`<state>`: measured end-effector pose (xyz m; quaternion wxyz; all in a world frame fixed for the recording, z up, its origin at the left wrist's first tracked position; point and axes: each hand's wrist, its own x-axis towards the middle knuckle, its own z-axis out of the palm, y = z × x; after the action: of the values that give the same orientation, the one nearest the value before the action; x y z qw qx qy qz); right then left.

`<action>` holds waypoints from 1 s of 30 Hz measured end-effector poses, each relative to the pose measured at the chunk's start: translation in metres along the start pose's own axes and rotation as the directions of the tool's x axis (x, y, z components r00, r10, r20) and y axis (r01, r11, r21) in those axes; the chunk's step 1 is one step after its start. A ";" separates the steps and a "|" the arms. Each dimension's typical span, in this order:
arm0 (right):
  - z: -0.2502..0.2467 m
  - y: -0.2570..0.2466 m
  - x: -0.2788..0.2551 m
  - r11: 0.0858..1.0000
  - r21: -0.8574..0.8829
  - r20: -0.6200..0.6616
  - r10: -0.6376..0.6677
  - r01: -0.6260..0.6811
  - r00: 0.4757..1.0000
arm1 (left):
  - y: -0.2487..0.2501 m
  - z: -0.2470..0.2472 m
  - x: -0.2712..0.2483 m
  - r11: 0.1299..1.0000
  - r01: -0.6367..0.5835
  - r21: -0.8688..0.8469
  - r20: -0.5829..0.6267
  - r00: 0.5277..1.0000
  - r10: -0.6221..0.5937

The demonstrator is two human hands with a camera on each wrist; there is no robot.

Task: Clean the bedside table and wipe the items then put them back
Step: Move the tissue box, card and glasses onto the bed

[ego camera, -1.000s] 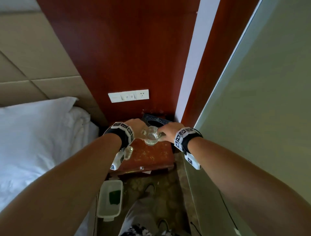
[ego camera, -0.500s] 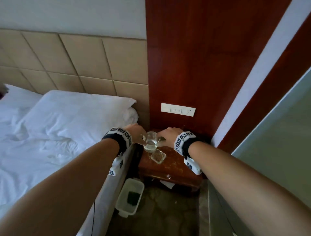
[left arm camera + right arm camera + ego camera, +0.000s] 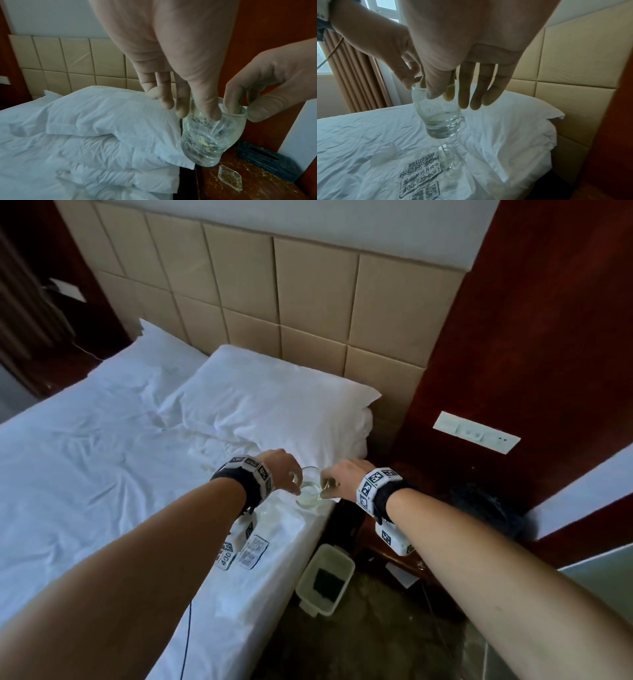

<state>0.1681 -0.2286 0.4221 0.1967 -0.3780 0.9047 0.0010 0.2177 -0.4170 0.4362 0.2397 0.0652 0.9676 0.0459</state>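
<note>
Both hands hold one glass [image 3: 310, 491] by its rim, above the bed [image 3: 102, 474] edge beside the counter [image 3: 248, 186]. Left hand [image 3: 281, 469]: fingers pinch the rim. Right hand [image 3: 342, 477]: thumb and forefinger pinch the opposite rim. Glass hangs slightly tilted, residue inside

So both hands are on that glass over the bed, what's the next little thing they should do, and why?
Probably lower the glass onto the bed beside the other glass lying there. The left hand and right hand pinch its rim above the sheet, and the bedside table looks gritty, so it likely gets cleared first.
</note>
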 end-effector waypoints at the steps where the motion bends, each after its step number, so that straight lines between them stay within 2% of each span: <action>1: 0.002 -0.012 0.011 1.000 0.000 0.010 -0.005 0.005 1.000 | -0.015 0.004 -0.003 1.000 0.009 -0.013 -0.002 1.000 -0.009; 7: 0.018 -0.064 0.067 0.999 -0.023 0.060 -0.044 0.045 0.997 | -0.086 0.034 -0.011 0.996 0.056 -0.070 0.038 0.998 -0.054; 12: 0.038 -0.081 0.108 0.994 -0.070 0.145 -0.070 0.081 0.987 | -0.120 0.065 0.002 0.987 0.096 -0.127 0.078 0.993 -0.087; 21: 0.091 -0.075 0.184 0.981 -0.111 0.258 -0.127 0.160 0.958 | -0.158 0.140 0.065 0.939 0.214 -0.271 0.136 0.974 -0.183; 26: 0.133 -0.062 0.224 0.976 -0.112 0.324 -0.144 0.189 0.935 | -0.168 0.183 0.108 0.932 0.272 -0.240 0.213 0.951 -0.223; 30: 0.175 -0.047 0.254 0.978 -0.102 0.378 -0.132 0.182 0.916 | -0.171 0.213 0.140 0.916 0.294 -0.273 0.296 0.932 -0.211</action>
<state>0.1003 -0.4097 0.1770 0.3369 -0.4549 0.8160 0.1173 0.1767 -0.5530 0.1639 0.3758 -0.0948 0.9082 0.1580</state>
